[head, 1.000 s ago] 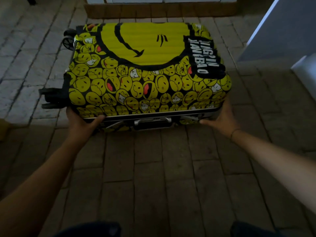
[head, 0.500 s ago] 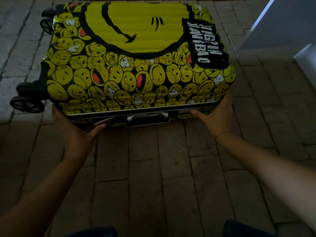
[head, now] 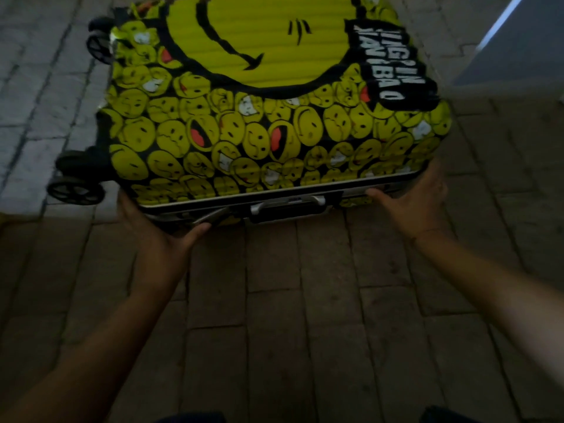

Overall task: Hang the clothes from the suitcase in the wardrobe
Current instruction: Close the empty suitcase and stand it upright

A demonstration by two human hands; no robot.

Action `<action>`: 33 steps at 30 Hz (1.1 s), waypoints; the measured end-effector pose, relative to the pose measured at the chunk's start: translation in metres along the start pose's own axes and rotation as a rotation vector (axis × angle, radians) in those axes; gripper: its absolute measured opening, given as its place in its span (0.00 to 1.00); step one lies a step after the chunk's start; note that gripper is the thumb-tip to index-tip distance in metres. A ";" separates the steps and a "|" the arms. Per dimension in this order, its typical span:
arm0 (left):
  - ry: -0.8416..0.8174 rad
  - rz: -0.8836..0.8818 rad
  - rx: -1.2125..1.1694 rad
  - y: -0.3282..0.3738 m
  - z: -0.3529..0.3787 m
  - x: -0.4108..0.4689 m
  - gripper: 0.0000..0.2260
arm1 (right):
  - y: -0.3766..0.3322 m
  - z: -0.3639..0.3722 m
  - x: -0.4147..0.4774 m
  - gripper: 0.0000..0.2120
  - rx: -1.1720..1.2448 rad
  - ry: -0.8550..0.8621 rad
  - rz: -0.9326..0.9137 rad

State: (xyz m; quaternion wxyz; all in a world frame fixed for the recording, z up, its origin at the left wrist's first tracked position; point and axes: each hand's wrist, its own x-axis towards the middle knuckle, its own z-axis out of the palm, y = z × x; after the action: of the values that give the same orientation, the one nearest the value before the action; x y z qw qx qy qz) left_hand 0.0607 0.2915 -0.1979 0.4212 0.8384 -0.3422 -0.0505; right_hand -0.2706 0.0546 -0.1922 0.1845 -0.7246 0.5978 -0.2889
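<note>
Suitcase (head: 274, 117) drawn nearer, left hand (head: 158, 239), right hand (head: 418, 203) still gripping edge

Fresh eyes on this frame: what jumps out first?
The yellow smiley-face suitcase dominates, lying flat and closed on the brick floor across the upper half of the view. The left hand holds its near-left corner by the wheels. The right hand holds the near-right corner, with the silver handle between them.
</note>
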 end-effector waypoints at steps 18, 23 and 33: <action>0.107 -0.016 -0.336 0.019 0.014 0.002 0.49 | 0.002 -0.004 0.001 0.61 0.168 -0.052 -0.052; 0.125 -0.006 -0.305 0.020 0.015 0.003 0.49 | 0.002 -0.005 0.001 0.61 0.169 -0.076 -0.038; 0.276 -0.292 -0.417 0.037 -0.001 -0.004 0.41 | 0.004 -0.041 0.025 0.41 0.573 -0.253 0.117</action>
State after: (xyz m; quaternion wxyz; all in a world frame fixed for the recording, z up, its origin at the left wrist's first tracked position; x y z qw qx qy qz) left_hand 0.0384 0.2799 -0.1709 0.6151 0.7732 -0.1396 -0.0655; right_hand -0.2969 0.0328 -0.1578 0.4702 -0.6379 0.5049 -0.3420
